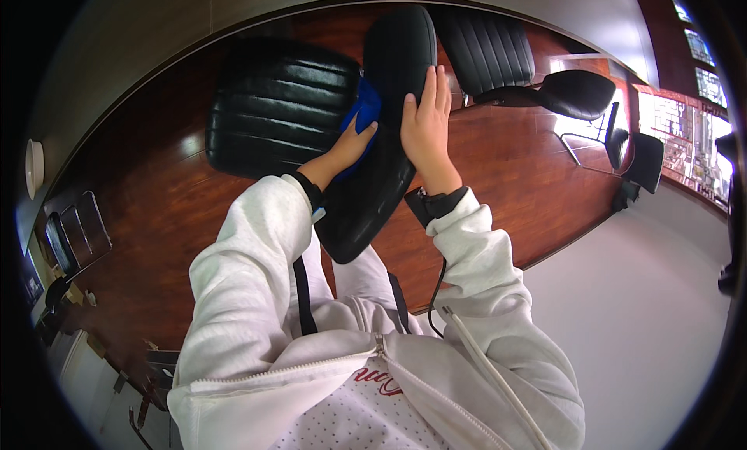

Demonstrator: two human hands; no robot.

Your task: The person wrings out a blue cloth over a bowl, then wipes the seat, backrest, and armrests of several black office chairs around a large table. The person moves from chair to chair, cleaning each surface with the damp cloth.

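Note:
A black padded chair stands before me, its glossy ribbed seat [280, 111] to the left and its backrest [400, 47] seen from above, running towards my legs. My left hand [348, 146] holds a blue cloth [366, 103] against the seat side of the backrest; its fingers are partly hidden by the cloth. On the opposite side, my right hand [426, 126] lies flat along the edge of the backrest, fingers straight and thumb apart, with nothing in it.
Beyond the backrest is another ribbed black chair [487, 50]. More black chairs [578, 94] stand at right near a bright window [671, 135]. A long table [245, 12] curves across the top, bearing a white bowl-like object [35, 169]. The floor [496, 176] is reddish-brown wood.

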